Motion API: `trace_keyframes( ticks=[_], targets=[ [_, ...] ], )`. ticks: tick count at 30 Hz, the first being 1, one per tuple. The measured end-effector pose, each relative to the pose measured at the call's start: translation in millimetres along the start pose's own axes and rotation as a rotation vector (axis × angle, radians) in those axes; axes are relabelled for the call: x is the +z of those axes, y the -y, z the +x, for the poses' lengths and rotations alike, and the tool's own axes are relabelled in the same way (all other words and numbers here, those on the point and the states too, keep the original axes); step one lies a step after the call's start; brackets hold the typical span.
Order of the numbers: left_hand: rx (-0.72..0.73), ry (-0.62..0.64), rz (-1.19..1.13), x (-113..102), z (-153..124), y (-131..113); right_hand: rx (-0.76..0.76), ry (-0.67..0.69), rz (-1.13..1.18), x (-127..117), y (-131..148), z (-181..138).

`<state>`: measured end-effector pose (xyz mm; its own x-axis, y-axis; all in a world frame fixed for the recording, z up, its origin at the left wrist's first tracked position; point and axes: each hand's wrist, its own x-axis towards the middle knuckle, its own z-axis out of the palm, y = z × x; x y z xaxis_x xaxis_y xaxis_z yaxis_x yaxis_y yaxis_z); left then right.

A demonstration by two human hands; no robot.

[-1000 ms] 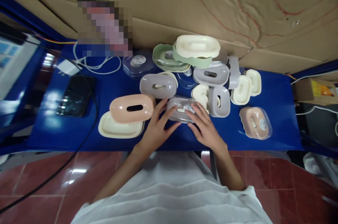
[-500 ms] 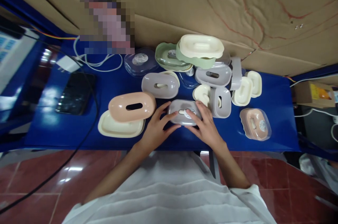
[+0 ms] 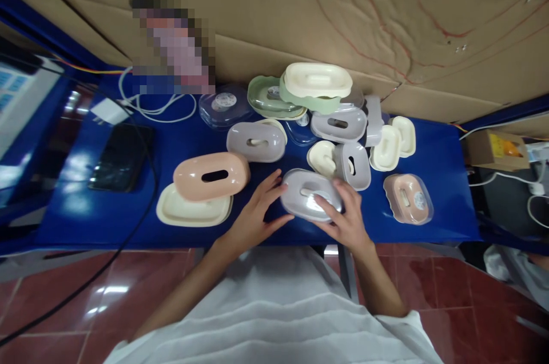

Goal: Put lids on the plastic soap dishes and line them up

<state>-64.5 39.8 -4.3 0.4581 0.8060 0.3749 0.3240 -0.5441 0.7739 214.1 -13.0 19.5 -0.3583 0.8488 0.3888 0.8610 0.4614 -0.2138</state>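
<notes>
A grey soap box with a clear lid sits near the front edge of the blue table. My right hand grips its right side, fingers curled over the lid. My left hand rests against its left end with fingers spread and thumb under the near edge. The box looks tilted and slightly raised toward me.
A pink box on a cream tray stands to the left. Several grey, cream and green boxes pile up behind. A lidded pink box lies right. A dark phone, cables and cardboard wall are beyond.
The grey box has come nearer to me and a little right, tilting up. My right hand shifted from on top to gripping its right side; the left hand followed.
</notes>
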Motion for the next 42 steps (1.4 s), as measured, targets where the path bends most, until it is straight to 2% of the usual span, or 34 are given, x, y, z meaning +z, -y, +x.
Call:
trace_keyframes(
  ticks=[3, 6, 8, 11, 14, 16, 18, 22, 26, 28, 31, 34, 37, 42],
  targets=[
    [0.025, -0.011, -0.026, -1.8, -2.7, -4.8, 0.120, -0.291, -0.199, -39.0, -30.3, -36.0],
    [0.056, -0.003, 0.027, -1.4, -4.9, -6.1, 0.445, -0.527, -0.451, -81.1, -93.5, -79.4],
    [0.090, 0.053, 0.103, 0.4, -4.6, -6.0, 0.647, -0.659, -0.517, -97.7, -142.0, -107.3],
    [0.169, 0.147, 0.231, 3.9, -2.9, -6.6, 0.861, -0.635, -0.513, -99.1, -197.5, -138.6],
    [0.204, 0.194, 0.307, 5.9, -0.4, -8.5, 0.929, -0.529, -0.434, -86.5, -214.9, -151.5],
    [0.189, 0.216, 0.354, 6.7, 3.7, -10.4, 0.920, -0.443, -0.344, -80.2, -206.1, -150.8],
    [0.176, 0.253, 0.416, 8.5, 11.8, -12.9, 0.893, -0.410, -0.313, -77.0, -184.8, -144.3],
    [0.158, 0.359, 0.529, 20.6, 38.4, -19.2, 0.724, -0.500, -0.404, -65.8, -125.4, -121.6],
    [0.129, 0.382, 0.542, 37.8, 60.1, -22.7, 0.509, -0.235, -0.450, -45.5, -85.6, -102.6],
    [0.124, 0.373, 0.537, 41.5, 63.0, -23.3, 0.453, -0.210, -0.445, -39.1, -76.0, -92.5],
    [0.122, 0.355, 0.537, 37.9, 56.4, -24.7, 0.351, -0.196, -0.317, -30.6, -59.0, -64.6],
    [0.120, 0.330, 0.570, 28.7, 41.5, -26.3, 0.251, -0.040, -0.145, -14.3, -35.3, -24.9],
    [0.126, 0.277, 0.615, 18.7, 24.9, -24.4, 0.184, 0.010, -0.049, 4.3, -17.9, 5.3],
    [0.108, 0.110, 0.614, 5.4, 5.4, -12.1, 0.096, 0.045, 0.169, 14.5, -7.3, 15.9]
  ],
)
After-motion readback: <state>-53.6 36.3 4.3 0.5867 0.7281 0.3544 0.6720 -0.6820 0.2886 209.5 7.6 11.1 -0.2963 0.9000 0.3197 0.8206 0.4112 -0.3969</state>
